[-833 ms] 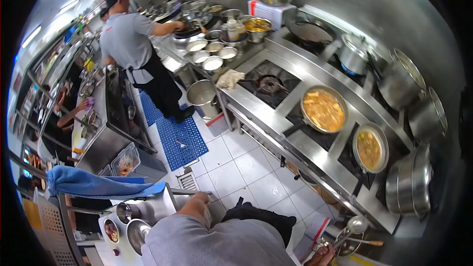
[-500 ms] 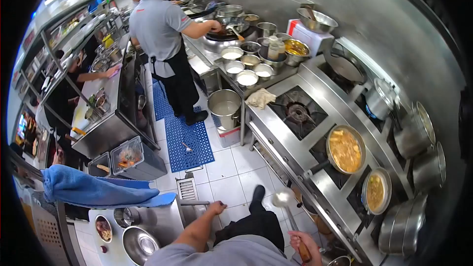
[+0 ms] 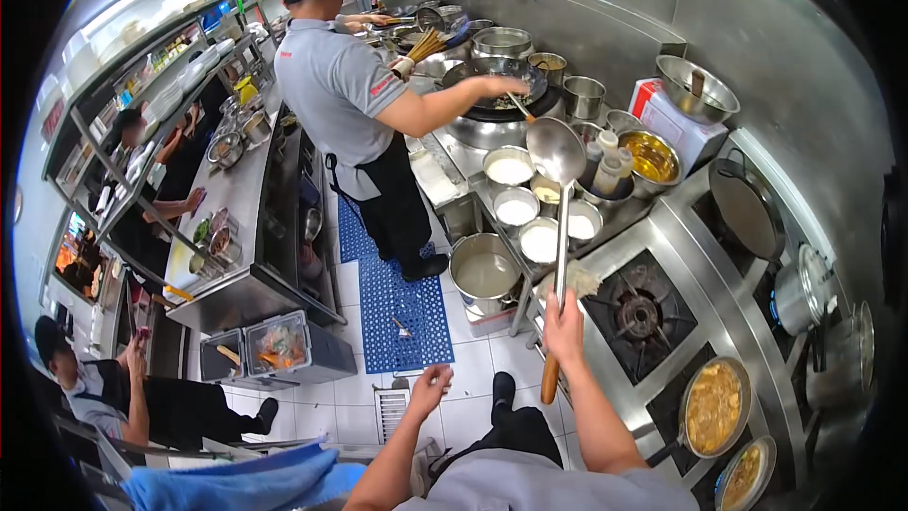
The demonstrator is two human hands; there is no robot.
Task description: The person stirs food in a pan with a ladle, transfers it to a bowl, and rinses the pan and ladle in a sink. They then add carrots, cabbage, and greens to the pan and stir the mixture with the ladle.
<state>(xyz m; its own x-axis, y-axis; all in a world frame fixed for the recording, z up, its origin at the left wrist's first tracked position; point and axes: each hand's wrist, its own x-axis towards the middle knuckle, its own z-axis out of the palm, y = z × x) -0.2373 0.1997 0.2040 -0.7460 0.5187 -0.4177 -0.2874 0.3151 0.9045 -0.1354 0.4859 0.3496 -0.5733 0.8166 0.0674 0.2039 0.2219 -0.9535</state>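
My right hand (image 3: 564,326) is closed around the handle of a large steel ladle (image 3: 556,151). The ladle points up and away, its round bowl overlapping the pots of white contents behind it, and its wooden grip end sticks out below my fist. Over the floor, my left hand (image 3: 430,393) is held out with fingers loosely bent and nothing in it. Closest to the ladle are a pot of white contents (image 3: 509,167), sauce bottles (image 3: 607,170) and a bowl of yellow oil (image 3: 653,161).
On the stove at right are an unused burner (image 3: 638,315), a pan of stew (image 3: 716,407) and a smaller pan (image 3: 745,475). A co-worker (image 3: 355,104) stands ahead at a wok (image 3: 501,85). Grey bins (image 3: 284,350) and a blue mat (image 3: 402,303) lie left; a blue towel (image 3: 246,483) hangs near me.
My right hand has raised the ladle from beside the stove up and forward toward the pots. My view has shifted forward. A seated-looking person at lower left has come into view.
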